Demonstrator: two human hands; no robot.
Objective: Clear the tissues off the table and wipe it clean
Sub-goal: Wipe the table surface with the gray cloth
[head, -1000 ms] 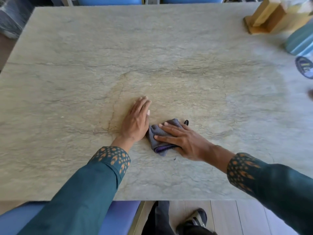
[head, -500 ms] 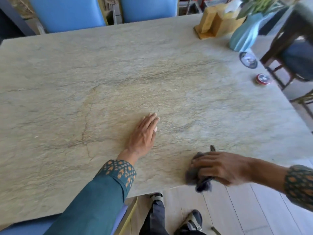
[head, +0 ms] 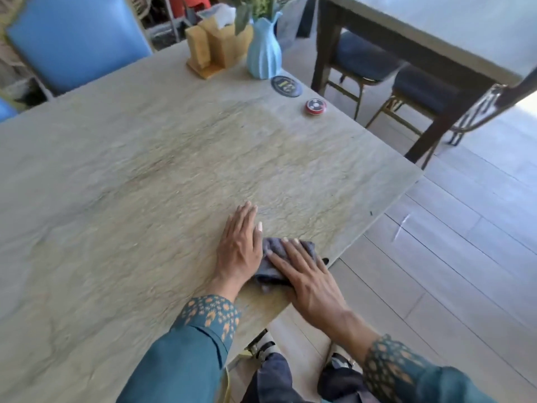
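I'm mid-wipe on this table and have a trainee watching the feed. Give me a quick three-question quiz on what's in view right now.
1. True or false: the right hand presses the grey cloth flat on the table.
2. Multiple choice: which object lies nearest the table's right edge? A) blue vase B) red round button C) wooden napkin holder
3. Fill in: the left hand lies flat, palm down, just to the ___ of the cloth.

Key
1. True: the fingers are spread over the cloth near the table's near corner.
2. B.
3. Left, its thumb side against the cloth.
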